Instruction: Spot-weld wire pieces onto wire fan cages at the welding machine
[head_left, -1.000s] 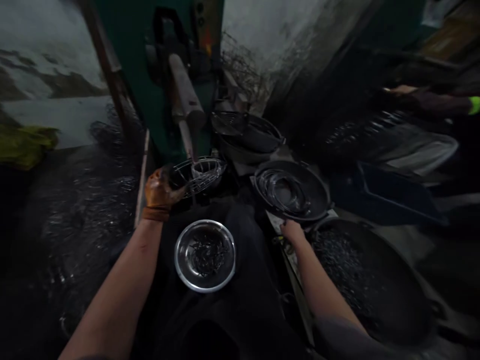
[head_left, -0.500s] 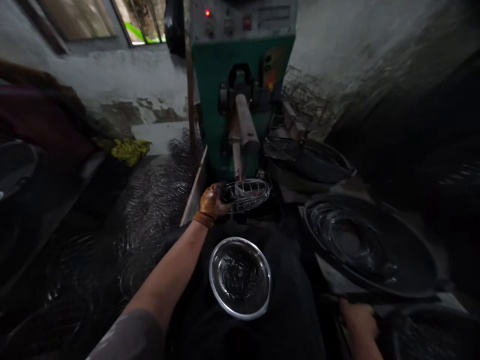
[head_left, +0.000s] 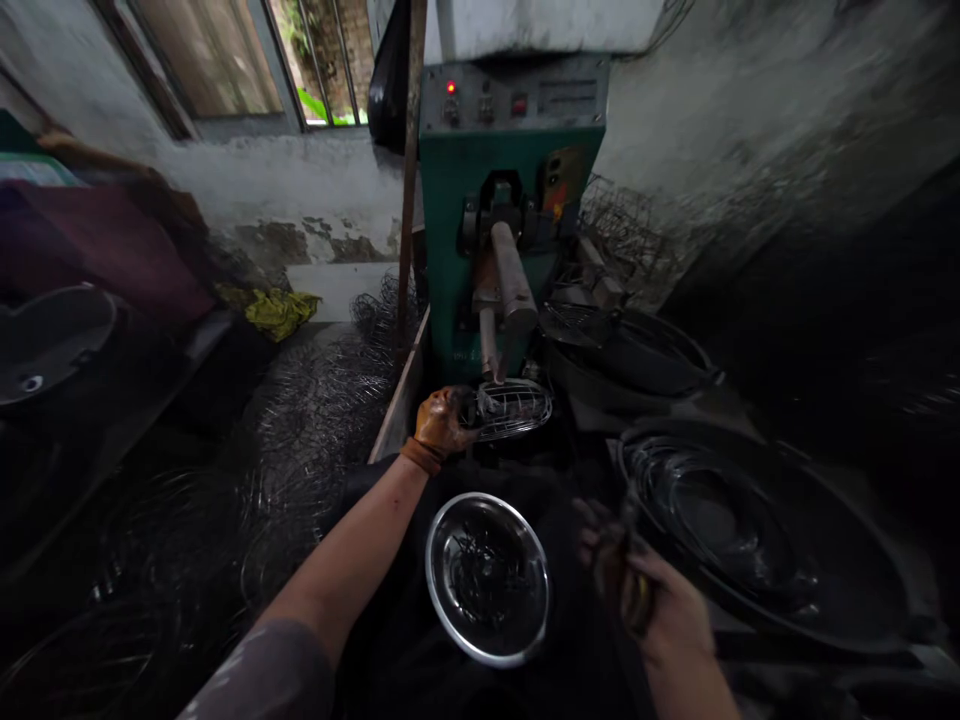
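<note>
My left hand (head_left: pixel 442 425), in an orange-brown glove, grips the rim of a small wire basket (head_left: pixel 514 408) held under the arm of a green machine (head_left: pixel 510 210). My right hand (head_left: pixel 637 590) is raised beside a large dark pan (head_left: pixel 757 545); its fingers are curled around a small dark object with a yellowish part that I cannot identify. A steel bowl (head_left: pixel 487 578) with small dark wire pieces sits on my lap between the two hands.
Heaps of wire baskets (head_left: pixel 300 440) lie at the left. Another dark pan (head_left: pixel 637 350) sits right of the machine. A yellow cloth (head_left: pixel 277 310) lies by the wall, and a dark tub (head_left: pixel 45 340) stands at far left.
My view swung left and up. My right hand rose from the lower right edge to beside the steel bowl, now curled on something small. My left hand kept hold of the wire basket.
</note>
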